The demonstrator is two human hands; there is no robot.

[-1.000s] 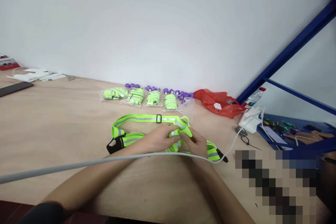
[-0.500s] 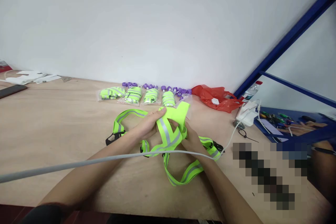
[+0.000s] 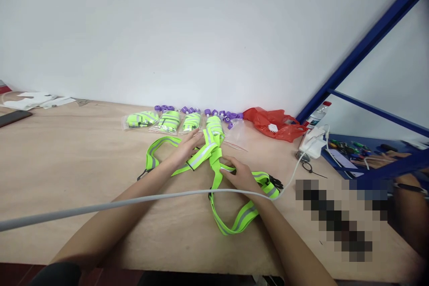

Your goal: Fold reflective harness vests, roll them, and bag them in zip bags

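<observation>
- The person's left hand and right hand work a neon-yellow reflective strap harness at the middle of a plywood bench.
- The left hand lies with its fingers stretched out along a silver-striped band. Whether the thumb pinches that band cannot be told.
- The right hand is curled narrowly around the bunched bands where they cross, just right of the left hand.
- One loop of the harness lies on the bench to the left of the left hand. Another hangs nearer the person, below the right hand.
- A black buckle sits at the harness's right end, just beyond the right hand.
- A grey cable runs across the front, over both forearms.
- Four bagged harnesses lie in a row along the wall beyond the hands, with purple pieces behind them and a red plastic bag to their right.
</observation>
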